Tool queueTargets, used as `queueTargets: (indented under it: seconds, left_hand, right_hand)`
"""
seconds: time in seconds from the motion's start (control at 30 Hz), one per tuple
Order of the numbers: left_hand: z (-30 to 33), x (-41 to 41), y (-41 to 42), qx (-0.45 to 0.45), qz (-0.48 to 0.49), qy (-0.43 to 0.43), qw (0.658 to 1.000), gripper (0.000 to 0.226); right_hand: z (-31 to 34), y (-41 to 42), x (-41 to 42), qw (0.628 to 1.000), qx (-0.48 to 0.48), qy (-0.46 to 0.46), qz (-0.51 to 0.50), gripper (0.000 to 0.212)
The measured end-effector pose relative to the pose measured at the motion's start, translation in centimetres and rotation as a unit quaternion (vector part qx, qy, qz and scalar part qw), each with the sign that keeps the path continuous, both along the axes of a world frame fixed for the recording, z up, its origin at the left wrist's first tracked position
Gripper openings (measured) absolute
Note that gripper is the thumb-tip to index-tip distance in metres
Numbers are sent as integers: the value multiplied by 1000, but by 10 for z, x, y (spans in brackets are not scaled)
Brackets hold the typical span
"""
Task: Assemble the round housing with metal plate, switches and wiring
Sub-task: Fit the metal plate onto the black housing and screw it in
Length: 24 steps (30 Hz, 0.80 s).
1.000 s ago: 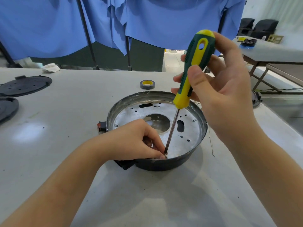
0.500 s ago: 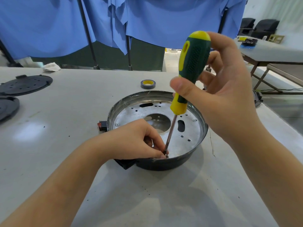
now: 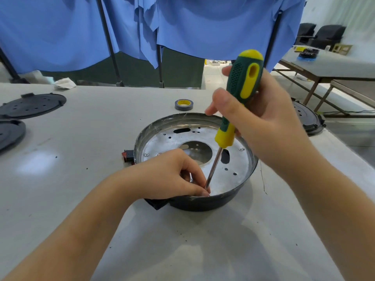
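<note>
A: Right hand (image 3: 261,122)?
B: Wrapped around green-and-yellow handle of screwdriver (image 3: 241,94); thumb across front of handle, fingers curled behind. Handle held high, tilted slightly away from left side.

A: Shaft?
B: Running down and to the left from handle. Tip down at near edge of metal plate (image 3: 233,169), right beside left fingertips.

A: Left hand (image 3: 168,175)?
B: Fingers bent inward, pinched together at screwdriver tip. Held item, if any, hidden under fingertips; cannot tell. Heel of hand resting over near-left rim of round housing (image 3: 203,203).

A: Housing?
B: Directly beneath both hands, on grey table (image 3: 85,179). Dark outer wall, open side up. Plate seated flat inside, with large round centre hole, several slots and small holes, screw heads visible left and right of centre hole.

A: Switches?
B: Red-and-black switch (image 3: 127,156) projecting from outer wall, left of left hand. Dark block (image 3: 157,203) protruding from wall just below left wrist; type unclear.

A: Farther out?
B: Roll of tape (image 3: 184,104), yellow core, beyond housing. Two black round covers (image 3: 32,105) far left. Another black round part (image 3: 308,120) behind right wrist. White rag (image 3: 65,83) at far left table edge. Blue cloth (image 3: 60,33) hanging behind table.
</note>
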State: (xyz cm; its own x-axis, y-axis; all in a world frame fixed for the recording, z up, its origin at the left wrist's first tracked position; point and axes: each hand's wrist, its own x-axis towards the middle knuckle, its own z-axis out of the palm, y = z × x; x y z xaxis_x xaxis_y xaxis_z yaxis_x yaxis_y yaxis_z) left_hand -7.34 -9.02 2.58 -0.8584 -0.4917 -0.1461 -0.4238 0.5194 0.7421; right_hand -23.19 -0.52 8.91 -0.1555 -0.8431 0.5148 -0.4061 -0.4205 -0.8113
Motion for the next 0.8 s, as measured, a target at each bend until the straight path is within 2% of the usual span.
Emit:
queueTargets:
  seconds: [0.07, 0.13, 0.23, 0.37, 0.47, 0.53, 0.67, 0.8]
  left_hand:
    - [1, 0, 1, 1, 0, 2, 1000, 6]
    - [2, 0, 1, 1, 1, 2, 1000, 7]
    - [1, 0, 2, 4, -1, -1, 1000, 6]
    - [2, 1, 2, 6, -10, 3, 1000, 11]
    - [3, 1, 3, 17, 5, 21, 1000, 6]
    - [6, 0, 6, 25, 24, 57, 998, 6]
    - [8, 0, 8, 37, 91, 166, 981, 16]
    - [8, -1, 15, 0, 89, 183, 979, 14]
  right_hand:
    - [7, 0, -12, 994, 48, -22, 91, 30]
    - [11, 1, -22, 981, 83, -55, 168, 40]
    - [8, 0, -23, 974, 89, -62, 199, 43]
    - [3, -1, -14, 985, 67, -32, 154, 39]
    - [2, -2, -10, 994, 55, 7, 95, 31]
    - [0, -3, -7, 998, 44, 3, 54, 34]
    - [-6, -5, 0, 999, 21, -28, -2, 58]
    - [-7, -5, 5, 1000, -1, 0, -25, 50]
